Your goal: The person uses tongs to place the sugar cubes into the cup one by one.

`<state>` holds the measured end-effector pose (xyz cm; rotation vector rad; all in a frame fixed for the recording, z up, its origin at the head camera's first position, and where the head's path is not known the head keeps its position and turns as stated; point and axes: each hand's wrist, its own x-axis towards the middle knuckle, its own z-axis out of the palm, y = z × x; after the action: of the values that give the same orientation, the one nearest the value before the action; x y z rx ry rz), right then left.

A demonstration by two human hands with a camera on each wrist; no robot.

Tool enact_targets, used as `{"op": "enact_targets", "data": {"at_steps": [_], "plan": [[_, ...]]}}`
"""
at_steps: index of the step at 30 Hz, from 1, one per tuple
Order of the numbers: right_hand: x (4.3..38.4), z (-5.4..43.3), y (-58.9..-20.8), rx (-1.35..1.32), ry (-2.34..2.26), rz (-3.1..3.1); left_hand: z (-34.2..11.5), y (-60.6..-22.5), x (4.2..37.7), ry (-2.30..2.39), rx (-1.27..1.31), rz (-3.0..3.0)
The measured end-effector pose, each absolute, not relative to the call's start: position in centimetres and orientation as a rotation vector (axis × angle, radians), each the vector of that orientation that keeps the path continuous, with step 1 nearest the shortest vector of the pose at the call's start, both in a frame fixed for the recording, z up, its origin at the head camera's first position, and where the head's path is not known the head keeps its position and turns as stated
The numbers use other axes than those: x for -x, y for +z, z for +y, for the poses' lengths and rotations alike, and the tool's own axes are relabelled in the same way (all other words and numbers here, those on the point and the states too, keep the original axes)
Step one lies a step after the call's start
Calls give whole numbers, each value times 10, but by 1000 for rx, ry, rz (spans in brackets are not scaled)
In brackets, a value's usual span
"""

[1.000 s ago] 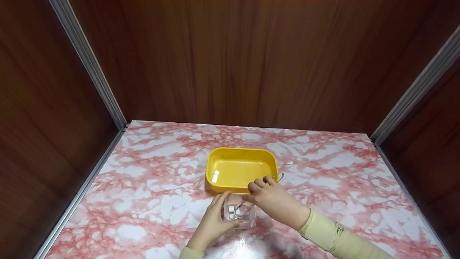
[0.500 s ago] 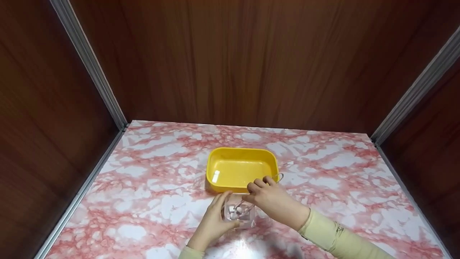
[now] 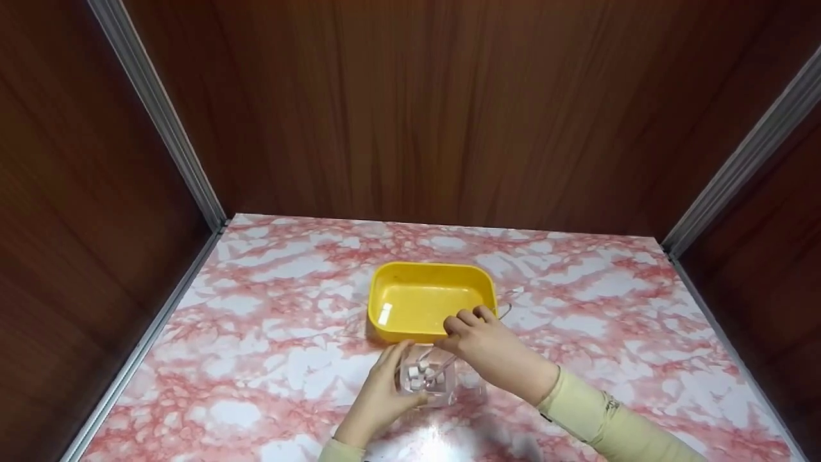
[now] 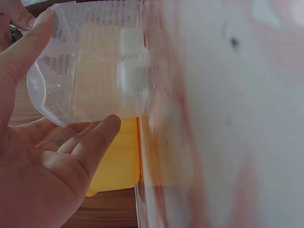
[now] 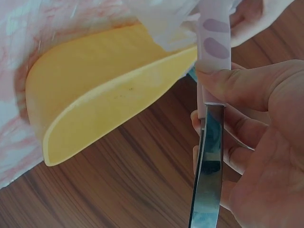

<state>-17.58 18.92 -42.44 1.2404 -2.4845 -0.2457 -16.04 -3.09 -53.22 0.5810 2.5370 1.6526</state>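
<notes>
My left hand [image 3: 383,401] grips a clear plastic container [image 4: 95,61], thumb on one side and fingers on the other. Several small white cubes [image 3: 415,373] lie in it; a couple show through its wall as pale blocks [image 4: 133,75] in the left wrist view. My right hand [image 3: 494,356] holds a pair of tongs [image 5: 209,156] with shiny metal arms and pale pink plastic ends. In the head view the tongs' tips reach down into the container among the cubes, while their bent metal end sticks out beyond the knuckles.
Just behind the container stands a yellow rectangular basin [image 3: 430,305], with my right hand overlapping its near right corner. All sits on a red-and-white marbled tabletop [image 3: 256,359]. Brown wood panels [image 3: 410,115] with metal corner strips enclose the back and sides.
My right hand has risen slightly with the tongs, and their tips have shifted among the cubes. The cubes lie differently and show more plainly. My left hand stays around the container.
</notes>
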Motion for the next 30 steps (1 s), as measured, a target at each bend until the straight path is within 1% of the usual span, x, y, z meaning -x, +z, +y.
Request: {"op": "enact_targets", "data": {"at_steps": [15,30], "plan": [[178,193,-408,-1215,-200,-2494,-32,-532,160,1646,-596,2533],[189,194,-395,-1150,-152,-2552,-31,-533,160,1673,-599,2540]]}}
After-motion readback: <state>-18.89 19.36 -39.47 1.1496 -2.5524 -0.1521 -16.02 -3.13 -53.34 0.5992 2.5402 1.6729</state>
